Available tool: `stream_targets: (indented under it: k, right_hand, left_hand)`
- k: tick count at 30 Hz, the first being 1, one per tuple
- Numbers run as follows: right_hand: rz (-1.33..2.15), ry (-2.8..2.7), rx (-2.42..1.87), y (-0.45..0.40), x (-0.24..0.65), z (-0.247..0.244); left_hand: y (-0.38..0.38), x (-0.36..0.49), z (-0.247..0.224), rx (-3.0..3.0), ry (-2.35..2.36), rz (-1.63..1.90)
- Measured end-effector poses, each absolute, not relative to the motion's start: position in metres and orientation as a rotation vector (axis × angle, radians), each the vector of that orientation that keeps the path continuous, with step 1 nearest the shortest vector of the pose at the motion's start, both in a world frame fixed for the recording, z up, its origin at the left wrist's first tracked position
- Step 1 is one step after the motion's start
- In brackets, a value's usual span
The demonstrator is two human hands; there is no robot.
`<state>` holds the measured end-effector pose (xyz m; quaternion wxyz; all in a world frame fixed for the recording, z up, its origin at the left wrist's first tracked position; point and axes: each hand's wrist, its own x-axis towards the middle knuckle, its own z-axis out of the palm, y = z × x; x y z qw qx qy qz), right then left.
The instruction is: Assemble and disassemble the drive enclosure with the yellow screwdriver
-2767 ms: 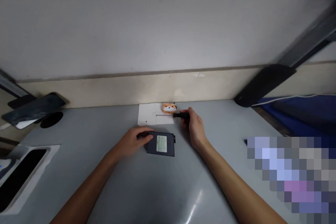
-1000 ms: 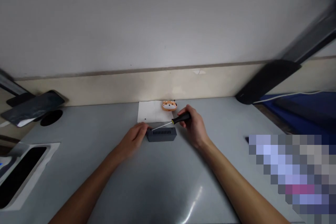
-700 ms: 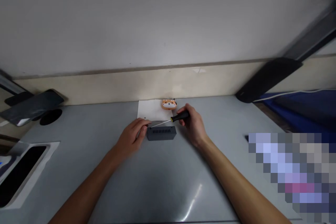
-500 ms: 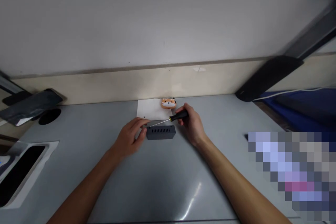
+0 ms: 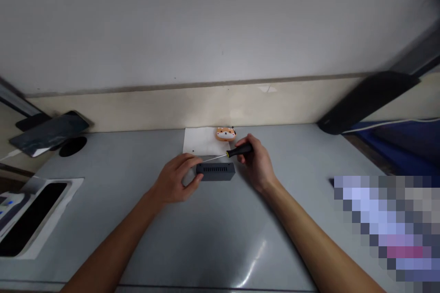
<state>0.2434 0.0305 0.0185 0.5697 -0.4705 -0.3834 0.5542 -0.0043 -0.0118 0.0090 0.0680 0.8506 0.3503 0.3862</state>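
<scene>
A small dark grey box (image 5: 217, 175) with a row of slots and a small hole near each end rests on the table. Around its left end, the thumb and fingers of my left hand (image 5: 177, 177) are closed, thumb in front and fingers behind. My right hand (image 5: 257, 162) grips a screwdriver (image 5: 241, 149) by its black handle, which has a yellow ring at the front. The thin metal shaft slants left above the box, its tip beside my left fingertips near the left hole. Whether the tip touches the box I cannot tell.
Behind the box lies a white sheet (image 5: 201, 139) bearing a tiny dark piece (image 5: 193, 150) and an orange dog-face case (image 5: 226, 134). Phones (image 5: 36, 215) (image 5: 51, 132) are at the left. A black column-like object (image 5: 364, 103) stands at the right, near a blurred-out patch (image 5: 388, 224).
The whole scene has shifted a little to the right in view. The screwdriver tip, earlier at the left hole, now appears slightly behind it. Both hands keep their hold.
</scene>
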Motion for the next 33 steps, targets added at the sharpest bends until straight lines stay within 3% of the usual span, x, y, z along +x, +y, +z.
stream_targets:
  k: [20, 33]
  right_hand:
    - [1.241, -0.863, -1.128, 0.036, 0.250, 0.015]
    - [1.182, -1.270, -1.270, 0.030, 0.236, 0.009]
  left_hand:
    - [-0.009, -0.007, 0.014, 2.726, 1.043, 1.161]
    - [-0.010, -0.007, 0.016, 2.742, 1.082, 1.202]
